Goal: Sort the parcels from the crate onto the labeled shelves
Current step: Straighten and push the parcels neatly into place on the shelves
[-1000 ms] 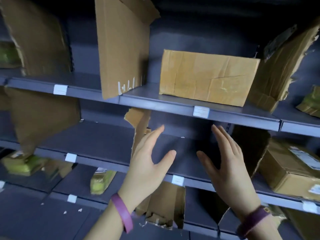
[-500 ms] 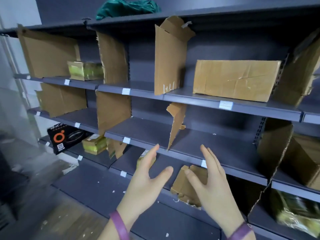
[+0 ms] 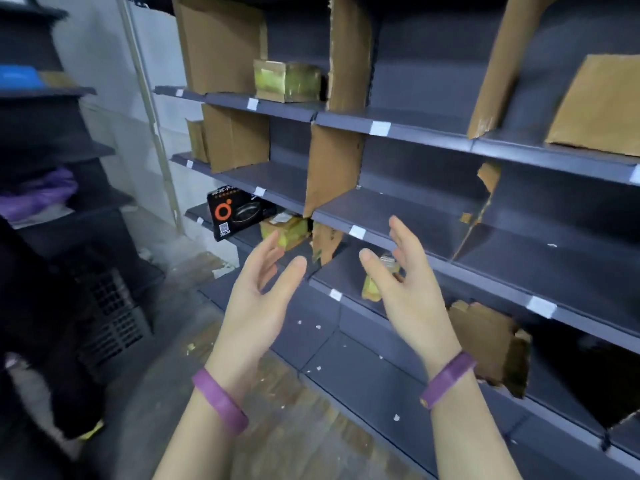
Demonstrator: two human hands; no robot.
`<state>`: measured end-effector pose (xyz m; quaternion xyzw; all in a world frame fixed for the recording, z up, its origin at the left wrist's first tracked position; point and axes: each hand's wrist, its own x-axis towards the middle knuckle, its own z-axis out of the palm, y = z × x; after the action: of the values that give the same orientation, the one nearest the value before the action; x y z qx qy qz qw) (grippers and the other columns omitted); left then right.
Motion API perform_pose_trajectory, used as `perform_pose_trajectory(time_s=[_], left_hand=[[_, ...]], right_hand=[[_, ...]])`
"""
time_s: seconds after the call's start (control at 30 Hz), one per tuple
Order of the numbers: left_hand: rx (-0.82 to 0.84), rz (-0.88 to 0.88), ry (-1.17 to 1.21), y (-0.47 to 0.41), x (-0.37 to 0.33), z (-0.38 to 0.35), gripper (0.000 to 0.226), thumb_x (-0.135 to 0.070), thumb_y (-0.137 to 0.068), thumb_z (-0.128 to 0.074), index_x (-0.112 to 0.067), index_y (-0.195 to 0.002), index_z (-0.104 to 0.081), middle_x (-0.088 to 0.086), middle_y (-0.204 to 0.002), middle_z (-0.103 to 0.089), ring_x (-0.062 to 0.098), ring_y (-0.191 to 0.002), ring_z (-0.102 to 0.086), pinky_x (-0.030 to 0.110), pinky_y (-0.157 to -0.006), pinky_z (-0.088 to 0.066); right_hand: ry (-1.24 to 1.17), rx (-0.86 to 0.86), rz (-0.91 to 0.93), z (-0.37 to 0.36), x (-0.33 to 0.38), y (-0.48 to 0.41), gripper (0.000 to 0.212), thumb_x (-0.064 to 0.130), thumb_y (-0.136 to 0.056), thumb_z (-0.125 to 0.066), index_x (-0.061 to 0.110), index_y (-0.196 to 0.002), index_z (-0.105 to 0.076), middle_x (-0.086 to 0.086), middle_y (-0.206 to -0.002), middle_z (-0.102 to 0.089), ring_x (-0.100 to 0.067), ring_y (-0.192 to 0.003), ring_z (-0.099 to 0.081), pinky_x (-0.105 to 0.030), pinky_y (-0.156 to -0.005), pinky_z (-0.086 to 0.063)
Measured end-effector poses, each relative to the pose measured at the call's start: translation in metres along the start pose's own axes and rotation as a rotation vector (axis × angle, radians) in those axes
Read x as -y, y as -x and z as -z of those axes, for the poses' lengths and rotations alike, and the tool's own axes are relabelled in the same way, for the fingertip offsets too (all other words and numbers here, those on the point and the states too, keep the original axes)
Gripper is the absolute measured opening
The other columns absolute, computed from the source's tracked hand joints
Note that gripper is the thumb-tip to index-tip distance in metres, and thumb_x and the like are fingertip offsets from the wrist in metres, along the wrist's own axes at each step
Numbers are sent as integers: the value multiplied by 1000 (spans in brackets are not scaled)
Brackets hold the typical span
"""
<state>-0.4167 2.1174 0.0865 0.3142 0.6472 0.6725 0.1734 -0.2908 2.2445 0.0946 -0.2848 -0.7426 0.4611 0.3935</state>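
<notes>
My left hand [image 3: 258,299] and my right hand [image 3: 405,289] hover empty in front of the dark grey shelves [image 3: 415,133], palms facing each other, fingers relaxed. A brown cardboard parcel [image 3: 599,105] lies on the upper shelf at far right. A yellow-taped parcel [image 3: 287,79] stands on the upper shelf at left. Another yellowish parcel [image 3: 284,230] and a black printed box [image 3: 235,214] sit on a lower shelf. A small yellow parcel [image 3: 372,291] shows partly behind my right hand. A dark crate [image 3: 110,313] stands on the floor at left.
Torn cardboard dividers [image 3: 332,171] split the shelves into bays with white labels [image 3: 380,128] on the edges. A second dark rack [image 3: 52,140] with purple and blue items stands at left. Paper scraps litter the bottom shelf and floor.
The view has swung left and back from the shelves. Both hands have pulled away from the big brown parcel on the upper shelf and stay empty.
</notes>
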Motion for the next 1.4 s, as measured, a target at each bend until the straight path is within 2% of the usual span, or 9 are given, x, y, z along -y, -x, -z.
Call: perform_pose_trajectory(time_s=[0.1,0.2,0.43,0.63,0.73,0.87,1.03,1.2,1.4], left_hand=[[-75,-6,-33,-22,14,63,68,-61,-73,-55,-44,-137,-43,-19,-135,-52,-7,-125,-45,15,-98,-35],[-73,-40,-121,-56,26,128,71,-74,-75,-55,-49,-140,-37,-23,-138,-47,-8,-129,-40,31,-113,-32],[-41,-89,-188,-140,37,235,72,-70,-75,-58,-48,-140,-37,-27,-138,-45,-10,-131,-36,35,-116,-29],[-8,-147,-206,-210,44,285,68,-52,-79,-59,-41,-142,-37,-26,-140,-43,-24,-121,-32,-6,-92,-24],[4,-180,-245,-247,52,294,63,-40,-87,-62,-41,-143,-35,-29,-139,-39,-32,-114,-28,-12,-84,-21],[29,-299,-403,-302,56,302,67,-43,-88,-61,-45,-145,-26,-37,-135,-32,-19,-128,-25,6,-102,-24],[-26,-385,-604,-385,63,319,68,-47,-87,-57,-49,-145,-21,-20,-147,-27,1,-140,-18,30,-116,-21],[4,-469,-678,-470,62,319,70,-44,-88,-59,-46,-146,-21,-15,-151,-25,4,-143,-15,28,-116,-18],[100,-563,-659,-561,51,291,71,-42,-89,-58,-44,-148,-17,-16,-151,-24,7,-145,-12,38,-119,-19]], right_hand=[[-5,57,26,-71,11,-19,67,47,-90,-57,40,-149,-27,28,-149,-30,9,-133,-28,-21,-110,-25],[32,108,78,-143,24,-39,69,50,-89,-57,40,-150,-25,28,-147,-27,12,-131,-24,-19,-109,-21],[115,134,143,-262,47,-91,70,45,-89,-62,41,-149,-24,36,-143,-24,11,-136,-21,-29,-117,-22],[192,118,174,-317,62,-138,72,42,-89,-62,37,-149,-24,17,-157,-23,1,-145,-16,-26,-117,-18],[206,112,200,-336,63,-168,73,48,-85,-61,43,-147,-23,18,-157,-21,1,-146,-10,-31,-120,-16],[314,57,249,-357,61,-220,73,44,-88,-61,44,-148,-21,14,-159,-17,-4,-147,-7,-28,-116,-15],[421,93,298,-400,52,-290,72,43,-91,-58,50,-148,-15,16,-160,-2,-13,-148,0,-38,-118,-15],[510,77,393,-428,42,-363,74,43,-91,-58,59,-144,-8,12,-161,5,-19,-148,4,-45,-118,-17],[698,-73,367,-412,39,-427,77,39,-90,-61,48,-149,-13,3,-162,2,-26,-148,0,-46,-119,-15]])
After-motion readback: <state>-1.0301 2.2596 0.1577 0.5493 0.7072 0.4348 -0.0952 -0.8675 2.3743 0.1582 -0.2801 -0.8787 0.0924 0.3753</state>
